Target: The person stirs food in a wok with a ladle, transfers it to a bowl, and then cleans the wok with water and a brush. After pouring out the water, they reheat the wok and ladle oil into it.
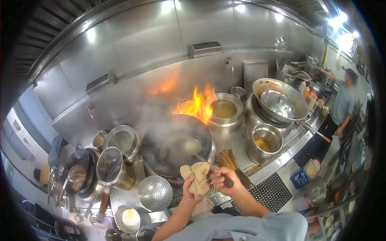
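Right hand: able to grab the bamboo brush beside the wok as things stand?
Probably not without freeing up first: the right hand is closed around the handle of the ladle. The way looks open, though; the bamboo brush is close by, with nothing visibly between.

Haze (163, 138) blurs much of the inside of the wok (152, 162).

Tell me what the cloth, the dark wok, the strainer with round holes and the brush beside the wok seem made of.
Cloth: soft matte fabric, perhaps cotton, judging by its loose folds.
Wok: probably iron or steel, given its dull, blackened surface.
Strainer: silvery metal, likely stainless steel, from its pale grey sheen.
Brush: perhaps split bamboo, from its stiff tan strands.
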A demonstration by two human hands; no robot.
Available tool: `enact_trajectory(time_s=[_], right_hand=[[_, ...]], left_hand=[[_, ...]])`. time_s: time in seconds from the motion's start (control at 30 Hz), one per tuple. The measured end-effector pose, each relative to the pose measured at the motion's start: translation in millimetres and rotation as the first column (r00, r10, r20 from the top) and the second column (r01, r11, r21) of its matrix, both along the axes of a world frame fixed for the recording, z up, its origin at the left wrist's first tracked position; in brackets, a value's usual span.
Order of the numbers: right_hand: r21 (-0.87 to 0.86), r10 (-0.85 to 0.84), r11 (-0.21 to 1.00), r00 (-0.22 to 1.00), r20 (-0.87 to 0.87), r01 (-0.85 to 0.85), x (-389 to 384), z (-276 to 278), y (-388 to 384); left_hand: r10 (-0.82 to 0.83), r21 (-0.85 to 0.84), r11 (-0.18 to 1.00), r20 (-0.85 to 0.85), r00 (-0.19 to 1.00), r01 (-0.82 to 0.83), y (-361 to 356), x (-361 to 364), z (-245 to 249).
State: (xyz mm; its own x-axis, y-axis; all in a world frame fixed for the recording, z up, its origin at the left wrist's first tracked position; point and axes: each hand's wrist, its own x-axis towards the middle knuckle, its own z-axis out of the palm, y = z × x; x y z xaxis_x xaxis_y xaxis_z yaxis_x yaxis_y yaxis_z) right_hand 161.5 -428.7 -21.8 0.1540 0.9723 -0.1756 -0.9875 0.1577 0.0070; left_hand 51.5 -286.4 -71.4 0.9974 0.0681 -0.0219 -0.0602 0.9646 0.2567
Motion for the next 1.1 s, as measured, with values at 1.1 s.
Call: enact_trajectory(time_s=[1.1], right_hand=[[-0.922,0.808,0.239,-0.589,0.016,0.304,15,-406,-102]], left_hand=[[0.302,0.004,0.949,-0.289,0.908,-0.315,0,-37,38]])
